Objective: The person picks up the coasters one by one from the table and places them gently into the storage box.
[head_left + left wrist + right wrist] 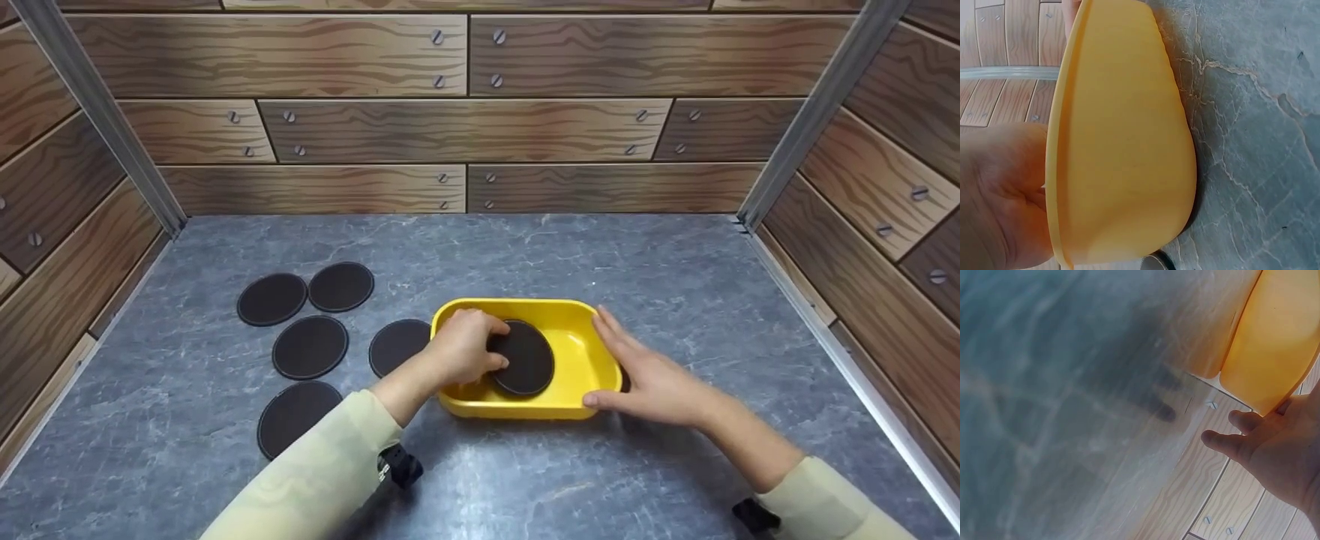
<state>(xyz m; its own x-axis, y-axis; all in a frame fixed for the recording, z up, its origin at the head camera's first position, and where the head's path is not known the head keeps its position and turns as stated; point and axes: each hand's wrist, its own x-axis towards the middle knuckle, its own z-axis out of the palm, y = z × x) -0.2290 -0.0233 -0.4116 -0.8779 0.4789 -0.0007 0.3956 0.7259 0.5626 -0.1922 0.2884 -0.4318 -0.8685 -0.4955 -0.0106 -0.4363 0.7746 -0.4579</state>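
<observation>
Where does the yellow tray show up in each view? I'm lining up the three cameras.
Head: yellow tray sits centre, low on the grey table, between both hands.
Left wrist: its outer wall fills the middle, seen on edge.
Right wrist: one corner at top right, above the right hand.
Shared landmark: the grey marbled tabletop.

The head view is evenly and brightly lit, sharp across the grey marbled stone tabletop [525, 247], with soft shadows under the yellow plastic rectangular tub [525, 409] and both forearms. Its straight wall edges bow slightly outward near the corners. The left wrist view is sharp on the stone beside the tub but soft and washed out on the tub's near wall. The right wrist view is smeared by motion blur, with a dark shadow on the stone beside the tub.
</observation>
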